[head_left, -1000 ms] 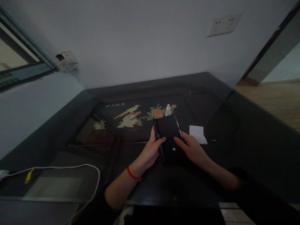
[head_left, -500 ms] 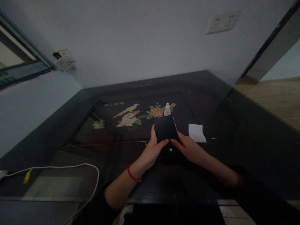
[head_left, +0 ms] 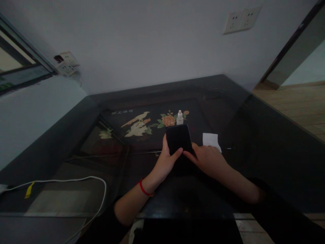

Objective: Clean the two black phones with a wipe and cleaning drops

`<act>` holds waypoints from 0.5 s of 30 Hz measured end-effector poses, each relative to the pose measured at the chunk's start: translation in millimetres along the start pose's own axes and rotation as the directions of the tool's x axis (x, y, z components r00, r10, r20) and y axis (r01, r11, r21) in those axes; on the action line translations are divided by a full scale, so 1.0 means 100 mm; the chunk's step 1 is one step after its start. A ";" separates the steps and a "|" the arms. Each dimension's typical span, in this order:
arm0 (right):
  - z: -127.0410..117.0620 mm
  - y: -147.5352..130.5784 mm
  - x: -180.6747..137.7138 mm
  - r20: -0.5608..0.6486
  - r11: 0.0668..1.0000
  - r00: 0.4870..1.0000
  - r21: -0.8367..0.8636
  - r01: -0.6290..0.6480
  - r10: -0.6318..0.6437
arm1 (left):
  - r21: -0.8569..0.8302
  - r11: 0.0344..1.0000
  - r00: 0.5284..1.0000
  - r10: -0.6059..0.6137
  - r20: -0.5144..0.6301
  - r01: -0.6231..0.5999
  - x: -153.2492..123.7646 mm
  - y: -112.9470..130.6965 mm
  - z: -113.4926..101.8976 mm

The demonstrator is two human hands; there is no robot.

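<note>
A black phone (head_left: pixel 178 139) with a dark screen is held over the dark glass-topped table (head_left: pixel 254 135) in the middle of the view. My left hand (head_left: pixel 166 162) grips its left edge, thumb lying across the lower screen; a red string circles that wrist. My right hand (head_left: pixel 205 157) closes on the phone's lower right side, fingers curled round it. The phone's lower half is hidden behind both hands.
A small white dropper bottle (head_left: pixel 180 117) stands just beyond the phone. A white folded tissue (head_left: pixel 211 140) lies to the right of it. A white cable (head_left: pixel 76 183) with a yellow tag loops at the left. Wall sockets (head_left: pixel 241 20) sit above.
The phone has been tilted upright and drawn in, so its lower part with the small white mark is now covered by my hands. My right hand has closed further onto it.
</note>
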State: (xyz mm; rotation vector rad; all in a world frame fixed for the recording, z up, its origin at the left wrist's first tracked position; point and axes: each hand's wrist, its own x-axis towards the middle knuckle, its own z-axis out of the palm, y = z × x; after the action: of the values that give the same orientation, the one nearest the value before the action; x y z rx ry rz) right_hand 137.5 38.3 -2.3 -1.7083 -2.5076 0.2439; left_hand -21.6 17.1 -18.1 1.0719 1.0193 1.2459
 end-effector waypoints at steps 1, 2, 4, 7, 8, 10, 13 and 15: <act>0.00 -0.01 0.00 0.002 0.999 1.000 -0.036 -0.005 0.005 | 0.009 1.000 1.000 0.005 0.001 -0.005 0.00 -0.01 0.00; 0.00 -0.01 0.00 0.004 0.999 1.000 -0.051 -0.012 0.013 | 0.017 1.000 1.000 0.010 0.001 -0.010 0.00 -0.01 0.00; 0.00 0.01 0.01 0.003 0.999 0.999 0.000 -0.036 0.036 | 0.027 0.999 0.999 0.032 -0.012 -0.031 0.00 0.00 0.00; 0.02 0.09 0.06 0.052 0.944 0.999 0.330 -0.018 0.001 | -0.021 0.999 0.997 0.038 -0.072 -0.040 0.02 0.05 -0.01; 0.02 0.12 0.08 0.107 0.866 0.993 0.500 -0.004 -0.058 | -0.063 0.997 0.995 0.028 -0.099 -0.035 0.02 0.08 -0.02; 0.01 0.18 0.11 0.235 0.594 0.943 0.802 -0.053 -0.234 | -0.161 0.986 0.988 0.009 -0.153 -0.034 0.04 0.15 -0.05; -0.02 0.21 0.12 0.313 0.236 0.852 0.944 -0.230 -0.420 | -0.244 0.968 0.982 0.007 -0.188 -0.054 0.06 0.23 -0.08; -0.03 0.21 0.11 0.315 0.148 0.850 0.949 -0.279 -0.421 | -0.255 0.966 0.985 0.002 -0.173 -0.047 0.07 0.27 -0.10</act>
State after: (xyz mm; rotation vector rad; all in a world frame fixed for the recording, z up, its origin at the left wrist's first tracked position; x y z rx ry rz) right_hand 152.7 56.0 -3.7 -0.8534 -1.6147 2.0899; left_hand -36.4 25.4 5.7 0.7884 0.9427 1.4663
